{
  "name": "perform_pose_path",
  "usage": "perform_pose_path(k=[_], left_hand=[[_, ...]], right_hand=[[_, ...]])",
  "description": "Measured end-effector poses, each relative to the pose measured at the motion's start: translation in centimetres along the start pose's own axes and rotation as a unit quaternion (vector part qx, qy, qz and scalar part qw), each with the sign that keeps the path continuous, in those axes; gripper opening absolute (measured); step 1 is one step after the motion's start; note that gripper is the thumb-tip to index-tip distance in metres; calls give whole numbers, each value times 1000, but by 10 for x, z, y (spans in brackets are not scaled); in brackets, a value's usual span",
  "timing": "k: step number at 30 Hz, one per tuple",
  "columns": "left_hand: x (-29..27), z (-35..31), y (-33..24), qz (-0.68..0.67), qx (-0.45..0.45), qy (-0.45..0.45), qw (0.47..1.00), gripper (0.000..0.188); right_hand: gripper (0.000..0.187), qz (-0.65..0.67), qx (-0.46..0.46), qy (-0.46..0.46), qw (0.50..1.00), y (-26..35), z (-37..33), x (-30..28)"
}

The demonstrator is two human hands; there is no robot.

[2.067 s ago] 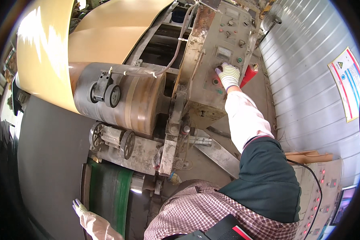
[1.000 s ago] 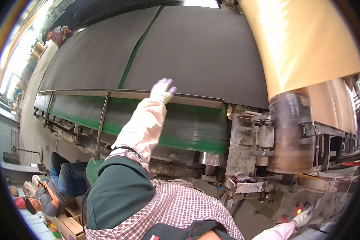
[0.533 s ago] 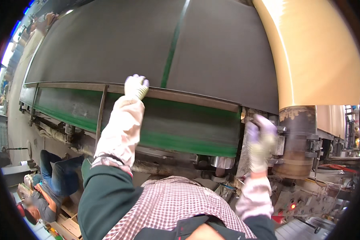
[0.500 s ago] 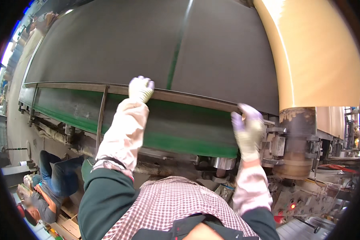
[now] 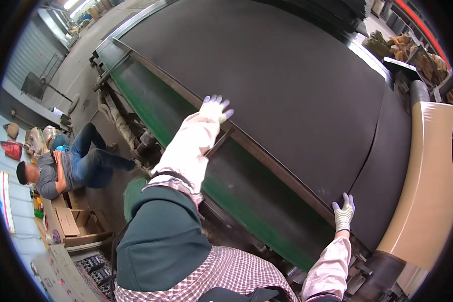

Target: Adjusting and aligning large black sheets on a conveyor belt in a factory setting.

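Dark grey sheet material [image 5: 267, 75] lies flat across a wide machine bed, and a narrow dark line crosses it toward the right. My left hand [image 5: 215, 108], in a pale glove with purplish fingertips, rests at the metal rail [image 5: 282, 171] along the sheet's near edge, its fingers spread. My right hand [image 5: 344, 214], gloved the same way, has its fingers apart at the sheet's near edge, close to the end of that dark line. Neither hand grasps anything that I can see. Below the rail runs a green-edged belt [image 5: 256, 181].
A tan sheet [image 5: 433, 176] curves over a roller [image 5: 385, 261] on the right. To the left, a seated person [image 5: 80, 161] is beside an open cardboard box [image 5: 88, 224]. A control panel [image 5: 60, 277] stands at lower left. Crumpled brown material [image 5: 402, 48] is piled at far right.
My view has swung toward the left. My right hand, raised and blurred before, is now at the sheet's edge. My left hand's fingers, curled over the rail earlier, are spread.
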State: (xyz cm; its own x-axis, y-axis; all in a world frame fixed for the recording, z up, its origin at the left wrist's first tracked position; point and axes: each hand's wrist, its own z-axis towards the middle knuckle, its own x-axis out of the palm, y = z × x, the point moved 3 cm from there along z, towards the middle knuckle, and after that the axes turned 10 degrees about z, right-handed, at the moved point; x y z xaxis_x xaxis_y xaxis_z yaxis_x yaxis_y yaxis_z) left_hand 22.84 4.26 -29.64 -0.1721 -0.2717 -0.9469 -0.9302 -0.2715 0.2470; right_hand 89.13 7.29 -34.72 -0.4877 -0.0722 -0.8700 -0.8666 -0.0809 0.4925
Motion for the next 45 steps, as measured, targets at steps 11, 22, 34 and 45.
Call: perform_pose_path(k=[11, 22, 34, 45], left_hand=[[-7, -39, -97, -81, 135, -153, 976, 52], [-8, -44, -253, -87, 270, -137, 949, 53], [-39, -84, -392, -38, 238, -69, 968, 63], [4, -10, -362, -46, 158, 3, 986, 74]], right_hand=[[56, -81, 19, -165, 983, -4, -67, -73], [25, -97, 106, -503, 852, -37, -393, -219], [40, -219, 470, -497, 696, -264, -639, -339], [43, -282, 575, -304, 705, -323, -648, -382]])
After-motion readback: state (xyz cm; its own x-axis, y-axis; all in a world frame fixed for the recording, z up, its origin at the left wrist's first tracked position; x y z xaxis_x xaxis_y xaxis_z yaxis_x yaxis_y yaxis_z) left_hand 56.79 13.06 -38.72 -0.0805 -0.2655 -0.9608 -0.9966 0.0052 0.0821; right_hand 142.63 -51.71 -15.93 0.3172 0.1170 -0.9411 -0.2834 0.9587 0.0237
